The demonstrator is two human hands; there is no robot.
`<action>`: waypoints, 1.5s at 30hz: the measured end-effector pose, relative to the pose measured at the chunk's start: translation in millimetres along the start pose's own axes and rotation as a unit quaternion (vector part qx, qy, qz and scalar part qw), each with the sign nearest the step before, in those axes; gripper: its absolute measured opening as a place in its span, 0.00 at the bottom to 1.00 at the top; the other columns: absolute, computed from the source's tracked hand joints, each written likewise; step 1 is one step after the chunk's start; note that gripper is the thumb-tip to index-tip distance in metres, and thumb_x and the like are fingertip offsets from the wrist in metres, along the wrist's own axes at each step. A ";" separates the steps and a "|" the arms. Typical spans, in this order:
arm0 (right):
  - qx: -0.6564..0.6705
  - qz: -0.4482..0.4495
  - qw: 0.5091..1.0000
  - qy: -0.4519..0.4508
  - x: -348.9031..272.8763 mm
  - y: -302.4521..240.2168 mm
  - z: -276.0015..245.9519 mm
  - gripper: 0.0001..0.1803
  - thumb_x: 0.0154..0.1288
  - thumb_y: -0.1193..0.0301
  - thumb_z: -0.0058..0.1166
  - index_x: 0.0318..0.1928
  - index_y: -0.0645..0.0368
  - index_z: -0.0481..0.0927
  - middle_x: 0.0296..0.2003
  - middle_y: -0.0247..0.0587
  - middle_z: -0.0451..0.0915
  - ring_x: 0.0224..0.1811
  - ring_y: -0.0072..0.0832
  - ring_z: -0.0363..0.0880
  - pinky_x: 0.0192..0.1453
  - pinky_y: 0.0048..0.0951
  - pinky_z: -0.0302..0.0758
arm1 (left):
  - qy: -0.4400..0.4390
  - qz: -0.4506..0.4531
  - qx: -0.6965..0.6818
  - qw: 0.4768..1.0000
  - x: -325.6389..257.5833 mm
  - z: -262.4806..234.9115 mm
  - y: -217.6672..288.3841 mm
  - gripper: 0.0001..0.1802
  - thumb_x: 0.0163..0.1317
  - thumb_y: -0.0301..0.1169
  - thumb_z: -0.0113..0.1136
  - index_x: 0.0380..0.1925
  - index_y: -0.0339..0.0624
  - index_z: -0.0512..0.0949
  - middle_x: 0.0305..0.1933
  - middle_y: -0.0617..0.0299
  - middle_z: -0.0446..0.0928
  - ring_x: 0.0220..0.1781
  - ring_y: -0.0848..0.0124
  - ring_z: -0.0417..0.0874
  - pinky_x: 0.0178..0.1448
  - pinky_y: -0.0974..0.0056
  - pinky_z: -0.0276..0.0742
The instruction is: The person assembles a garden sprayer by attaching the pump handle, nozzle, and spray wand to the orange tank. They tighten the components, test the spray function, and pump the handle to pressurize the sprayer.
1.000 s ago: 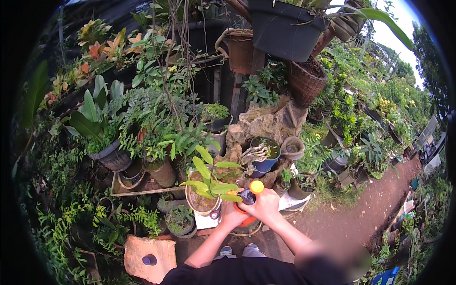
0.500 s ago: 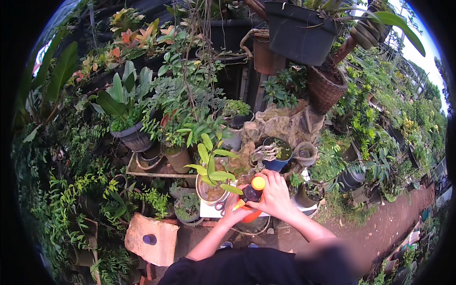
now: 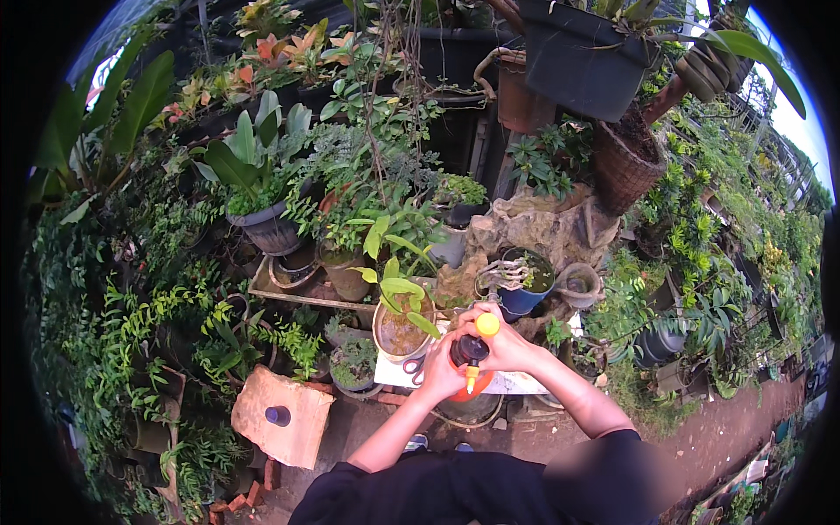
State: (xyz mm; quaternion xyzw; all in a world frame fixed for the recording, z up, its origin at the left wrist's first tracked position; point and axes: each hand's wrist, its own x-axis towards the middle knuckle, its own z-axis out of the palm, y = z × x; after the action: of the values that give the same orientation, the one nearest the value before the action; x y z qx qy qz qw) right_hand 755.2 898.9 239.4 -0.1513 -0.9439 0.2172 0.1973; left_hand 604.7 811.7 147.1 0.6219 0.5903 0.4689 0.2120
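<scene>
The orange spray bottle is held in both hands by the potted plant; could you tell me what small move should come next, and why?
Probably tilt the orange spray bottle toward the potted plant. Both the left hand and right hand grip it, the right hand beside its yellow knob, and the plant stands just left of it.

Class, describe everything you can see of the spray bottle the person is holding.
The spray bottle has an orange, plastic-looking body, a dark pump head, a yellow knob on top and a yellow trigger. It stands roughly upright above a white surface beside a potted plant. The left hand grips its side; the right hand wraps the pump head.
</scene>
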 end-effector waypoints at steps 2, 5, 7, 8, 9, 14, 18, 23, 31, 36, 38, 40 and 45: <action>-0.038 0.065 0.997 0.035 -7.1 -20.4 -8.5 0.46 0.41 0.60 0.74 0.62 0.59 0.67 0.62 0.50 0.64 0.66 0.54 0.59 0.70 0.50 0.63 | -0.010 -0.023 0.006 1.000 1.0 -2.1 3.6 0.51 0.33 0.47 0.82 0.58 0.34 0.69 0.53 0.45 0.75 0.57 0.49 0.77 0.63 0.49 0.71; -0.048 0.150 0.986 0.050 -23.0 -50.5 -18.6 0.50 0.47 0.58 0.69 0.66 0.65 0.59 0.65 0.56 0.57 0.69 0.54 0.58 0.70 0.49 0.65 | 0.010 -0.016 -0.017 1.000 0.7 0.5 7.0 0.48 0.36 0.46 0.81 0.57 0.37 0.70 0.55 0.48 0.77 0.57 0.50 0.78 0.63 0.49 0.71; -0.003 0.243 0.966 0.083 -24.9 -63.2 -18.1 0.51 0.49 0.56 0.68 0.68 0.65 0.57 0.64 0.58 0.59 0.69 0.54 0.58 0.71 0.50 0.63 | 0.045 0.012 -0.032 0.998 -3.3 3.8 7.6 0.44 0.40 0.44 0.79 0.58 0.41 0.71 0.55 0.51 0.78 0.57 0.50 0.78 0.63 0.49 0.70; -0.011 0.256 0.959 0.124 -21.3 -65.9 -15.8 0.51 0.49 0.53 0.68 0.67 0.68 0.59 0.58 0.64 0.66 0.62 0.57 0.70 0.65 0.51 0.72 | 0.050 0.006 -0.021 0.999 -3.9 7.0 8.2 0.44 0.41 0.43 0.78 0.59 0.42 0.70 0.58 0.54 0.77 0.59 0.54 0.77 0.64 0.50 0.68; -0.028 0.281 0.956 0.076 -19.0 -67.6 -13.1 0.48 0.49 0.53 0.68 0.65 0.68 0.62 0.55 0.65 0.68 0.58 0.58 0.73 0.60 0.51 0.75 | 0.052 0.009 -0.010 0.999 -5.8 11.1 8.4 0.43 0.41 0.42 0.78 0.59 0.42 0.70 0.59 0.55 0.77 0.59 0.55 0.76 0.64 0.51 0.67; -0.024 0.295 0.953 0.063 -7.3 -61.2 -2.2 0.33 0.51 0.55 0.67 0.51 0.66 0.75 0.44 0.66 0.73 0.42 0.57 0.83 0.43 0.50 0.83 | 0.045 0.050 0.010 0.998 -9.6 15.5 5.4 0.44 0.37 0.41 0.78 0.57 0.41 0.70 0.58 0.57 0.77 0.61 0.58 0.75 0.63 0.52 0.63; 0.018 0.211 0.977 0.006 -13.5 -43.8 -17.1 0.30 0.49 0.57 0.69 0.45 0.66 0.76 0.38 0.56 0.76 0.39 0.50 0.81 0.44 0.43 0.78 | 0.006 0.043 0.008 0.999 -4.9 10.4 3.9 0.45 0.34 0.46 0.79 0.54 0.40 0.70 0.53 0.53 0.77 0.57 0.54 0.76 0.62 0.49 0.64; 0.018 0.138 0.987 -0.082 -9.8 -15.4 -48.6 0.30 0.49 0.59 0.70 0.46 0.67 0.75 0.38 0.51 0.73 0.43 0.45 0.77 0.47 0.40 0.74 | -0.054 0.022 -0.019 0.998 13.7 13.8 9.3 0.41 0.36 0.48 0.78 0.50 0.39 0.73 0.49 0.50 0.77 0.54 0.51 0.77 0.61 0.50 0.67; 0.036 0.112 0.981 -0.153 -16.5 -8.6 -72.6 0.33 0.50 0.64 0.67 0.56 0.63 0.73 0.46 0.48 0.75 0.51 0.47 0.78 0.55 0.40 0.75 | -0.056 0.074 -0.009 0.996 21.9 24.9 10.0 0.45 0.36 0.49 0.77 0.56 0.42 0.71 0.55 0.49 0.74 0.58 0.52 0.75 0.64 0.49 0.66; 0.081 0.088 0.971 -0.208 -9.8 -11.4 -83.5 0.34 0.49 0.71 0.63 0.61 0.60 0.72 0.53 0.48 0.77 0.59 0.45 0.76 0.63 0.38 0.72 | -0.109 0.068 -0.122 0.984 17.1 33.5 1.7 0.40 0.41 0.48 0.77 0.55 0.45 0.76 0.59 0.54 0.74 0.64 0.54 0.71 0.69 0.50 0.63; 0.075 0.073 0.974 -0.199 -7.3 -15.9 -83.2 0.35 0.49 0.68 0.66 0.60 0.58 0.72 0.53 0.47 0.77 0.58 0.45 0.77 0.62 0.39 0.74 | -0.153 -0.009 -0.111 0.982 13.3 37.8 -2.6 0.41 0.41 0.48 0.77 0.56 0.44 0.75 0.60 0.54 0.74 0.64 0.55 0.72 0.69 0.50 0.64; 0.039 0.134 0.979 -0.149 -7.3 -22.7 -78.8 0.35 0.49 0.64 0.69 0.58 0.59 0.73 0.53 0.46 0.78 0.56 0.44 0.79 0.58 0.40 0.76 | -0.123 0.006 -0.090 0.988 11.1 40.8 -7.2 0.42 0.41 0.48 0.77 0.57 0.44 0.74 0.60 0.55 0.74 0.64 0.55 0.72 0.69 0.50 0.64; -0.080 0.156 0.978 -0.115 -9.1 -32.1 -65.6 0.36 0.47 0.55 0.73 0.55 0.56 0.73 0.41 0.42 0.77 0.41 0.44 0.82 0.42 0.41 0.78 | -0.093 0.039 -0.088 0.991 2.7 36.3 -14.3 0.46 0.40 0.49 0.78 0.60 0.42 0.71 0.61 0.54 0.73 0.66 0.55 0.70 0.71 0.50 0.62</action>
State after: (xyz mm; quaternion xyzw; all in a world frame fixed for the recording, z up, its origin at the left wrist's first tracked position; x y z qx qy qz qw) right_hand 785.5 890.8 306.0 -0.2860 -0.9395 0.1848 0.0383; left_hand 626.9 827.8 119.2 0.6645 0.4998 0.4666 0.3015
